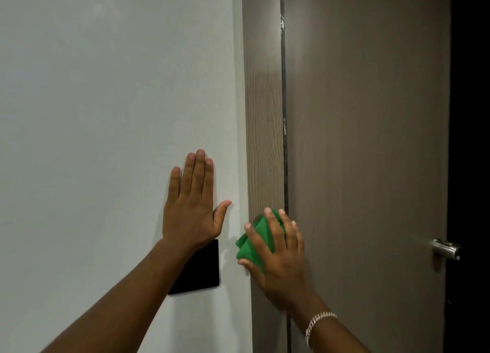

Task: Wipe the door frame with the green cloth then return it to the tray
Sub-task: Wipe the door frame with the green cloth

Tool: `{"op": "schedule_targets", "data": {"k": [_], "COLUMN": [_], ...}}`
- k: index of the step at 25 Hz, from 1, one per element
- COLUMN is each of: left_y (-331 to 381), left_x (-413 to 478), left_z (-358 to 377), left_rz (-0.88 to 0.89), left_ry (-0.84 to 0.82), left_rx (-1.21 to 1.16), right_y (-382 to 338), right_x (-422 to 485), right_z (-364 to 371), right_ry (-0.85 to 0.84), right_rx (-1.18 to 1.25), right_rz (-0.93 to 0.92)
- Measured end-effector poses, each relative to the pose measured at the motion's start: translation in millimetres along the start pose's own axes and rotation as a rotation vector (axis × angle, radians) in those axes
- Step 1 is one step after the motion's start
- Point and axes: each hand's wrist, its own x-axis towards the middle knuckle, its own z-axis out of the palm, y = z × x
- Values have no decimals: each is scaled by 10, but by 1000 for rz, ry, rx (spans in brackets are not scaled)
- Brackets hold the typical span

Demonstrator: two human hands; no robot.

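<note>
The wood-grain door frame [262,114] runs top to bottom between the white wall and the door. My right hand [281,252] presses a bunched green cloth [250,246] flat against the frame at about handle height, fingers spread over the cloth. My left hand [192,207] lies flat on the white wall just left of the frame, fingers together and pointing up, holding nothing. No tray is in view.
A brown door [371,140] stands right of the frame, with a metal handle [446,249] at its right edge. A black square wall plate [204,270] sits under my left wrist. The white wall [106,114] fills the left side.
</note>
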Motion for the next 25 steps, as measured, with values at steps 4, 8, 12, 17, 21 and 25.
{"op": "schedule_targets", "data": {"k": [4, 8, 12, 17, 21, 25], "left_y": [70, 332, 728, 913, 1042, 996], "left_x": [-75, -264, -721, -806, -949, -1296], "left_z": [-132, -268, -358, -277, -282, -341], "left_rz": [-40, -20, -41, -363, -477, -557], "left_ry": [-107, -228, -177, -166, -261, -315], "left_rx": [-71, -261, -652, -875, -931, -1022], "right_y": [-64, -186, -200, 85, 132, -117], "right_x": [16, -35, -40, -175, -383, -745], "right_z": [-35, -23, -95, -250, -406, -434], "right_ry": [-38, -33, -54, -232, -346, -183], "right_rx": [91, 124, 252, 378, 526, 718], "right_rz": [122, 231, 261, 24, 60, 391]}}
